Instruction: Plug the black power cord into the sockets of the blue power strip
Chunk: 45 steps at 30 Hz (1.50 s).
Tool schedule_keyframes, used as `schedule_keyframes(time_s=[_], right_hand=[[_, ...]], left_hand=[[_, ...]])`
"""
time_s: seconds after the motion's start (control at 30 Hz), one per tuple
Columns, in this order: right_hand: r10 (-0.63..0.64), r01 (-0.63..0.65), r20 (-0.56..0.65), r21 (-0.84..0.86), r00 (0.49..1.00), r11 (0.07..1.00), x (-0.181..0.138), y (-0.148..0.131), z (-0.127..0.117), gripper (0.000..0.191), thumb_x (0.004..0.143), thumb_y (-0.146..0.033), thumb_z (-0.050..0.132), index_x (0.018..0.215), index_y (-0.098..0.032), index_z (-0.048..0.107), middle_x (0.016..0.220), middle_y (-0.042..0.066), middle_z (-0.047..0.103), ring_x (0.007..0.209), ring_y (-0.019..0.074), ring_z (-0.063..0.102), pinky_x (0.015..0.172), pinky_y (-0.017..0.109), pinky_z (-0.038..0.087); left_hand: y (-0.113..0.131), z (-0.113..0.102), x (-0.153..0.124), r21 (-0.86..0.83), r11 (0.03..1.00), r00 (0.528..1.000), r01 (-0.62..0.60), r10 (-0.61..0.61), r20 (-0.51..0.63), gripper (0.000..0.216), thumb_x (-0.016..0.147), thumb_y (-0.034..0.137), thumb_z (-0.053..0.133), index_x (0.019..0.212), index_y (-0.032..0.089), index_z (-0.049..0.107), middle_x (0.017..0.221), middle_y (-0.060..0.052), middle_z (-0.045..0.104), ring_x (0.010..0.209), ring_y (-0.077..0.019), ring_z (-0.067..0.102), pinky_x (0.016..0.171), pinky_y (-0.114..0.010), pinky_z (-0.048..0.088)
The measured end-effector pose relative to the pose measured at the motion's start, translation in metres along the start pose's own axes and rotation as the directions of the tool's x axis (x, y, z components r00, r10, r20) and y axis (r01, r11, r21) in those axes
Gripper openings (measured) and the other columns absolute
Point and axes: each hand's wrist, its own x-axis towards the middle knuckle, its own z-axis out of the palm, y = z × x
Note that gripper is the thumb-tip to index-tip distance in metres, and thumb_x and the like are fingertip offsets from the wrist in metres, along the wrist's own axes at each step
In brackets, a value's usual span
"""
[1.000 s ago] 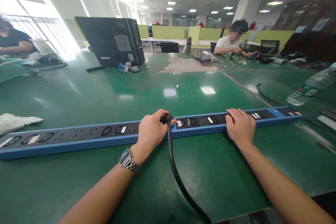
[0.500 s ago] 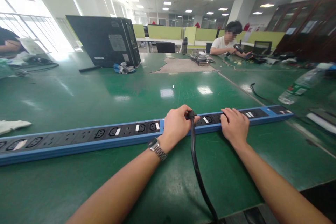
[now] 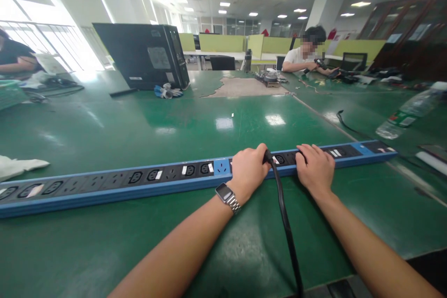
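Observation:
A long blue and black power strip lies across the green table, with rows of sockets and small white labels on its top. My left hand, with a watch on the wrist, is closed on the black plug of a thick power cord. The plug is over the strip's sockets; its front end is hidden by my fingers, so I cannot tell how far it sits in one. Farther right, my right hand grips the strip, fingers over its far edge and thumb on top. The cord hangs down toward the near table edge.
A black computer tower and a pair of gloves are at the back left. A clear plastic bottle lies on its side at right. White paper is at left. A person handles a device across the table.
My left hand has moved right along the strip with the plug, uncovering a blue socket section. The cord has swung right. My right hand keeps its place on the strip.

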Motion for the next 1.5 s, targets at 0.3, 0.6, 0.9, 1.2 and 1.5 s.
schedule_keyframes(time_s=[0.3,0.6,0.9,1.2,1.5], right_hand=[[-0.011,0.012,-0.014,0.019,1.0,1.0,0.0,0.003,0.002,0.039,0.093,-0.034,0.04,0.112,-0.019,0.071,0.122,0.009,0.07,0.122,0.0274,0.054,0.103,0.046,0.032],[-0.016,0.016,-0.014,0.002,1.0,1.0,-0.001,0.006,0.003,0.041,0.093,-0.035,0.039,0.113,-0.019,0.071,0.124,0.009,0.069,0.123,0.0262,0.054,0.103,0.045,0.033],[-0.033,0.033,-0.029,-0.015,0.999,0.999,-0.001,0.007,0.005,0.042,0.093,-0.035,0.038,0.112,-0.019,0.071,0.123,0.009,0.07,0.122,0.0263,0.055,0.102,0.044,0.033],[-0.025,0.025,-0.027,0.002,0.999,1.0,-0.001,0.006,0.005,0.042,0.093,-0.035,0.038,0.113,-0.019,0.071,0.123,0.009,0.07,0.122,0.0263,0.054,0.102,0.045,0.032],[-0.021,0.02,-0.014,-0.011,1.0,1.0,-0.001,0.004,0.004,0.041,0.094,-0.035,0.039,0.113,-0.018,0.071,0.123,0.009,0.07,0.123,0.0268,0.054,0.103,0.045,0.032]], left_hand=[[-0.037,-0.048,-0.01,-0.75,0.652,0.918,-0.109,-0.223,-0.327,0.032,0.081,0.04,0.071,0.103,0.017,0.068,0.088,-0.005,0.078,0.077,-0.0174,0.074,0.071,-0.027,0.059],[-0.178,-0.105,-0.105,-0.296,0.918,0.879,0.265,-0.356,-0.317,0.038,0.072,0.05,0.072,0.098,0.022,0.074,0.086,-0.004,0.079,0.078,-0.024,0.074,0.078,-0.032,0.06],[-0.171,-0.098,-0.107,-0.167,0.961,0.896,0.222,-0.269,-0.355,0.036,0.076,0.052,0.069,0.1,0.025,0.073,0.085,-0.002,0.078,0.074,-0.0233,0.074,0.076,-0.032,0.059],[-0.103,-0.067,-0.064,-0.371,0.924,0.951,0.089,-0.19,-0.244,0.029,0.079,0.044,0.071,0.095,0.02,0.072,0.086,-0.005,0.078,0.077,-0.0214,0.074,0.07,-0.029,0.057],[-0.089,-0.056,-0.051,-0.203,0.964,0.958,0.171,-0.211,-0.196,0.024,0.079,0.038,0.073,0.098,0.024,0.072,0.088,-0.007,0.078,0.083,-0.0248,0.074,0.073,-0.033,0.056]])
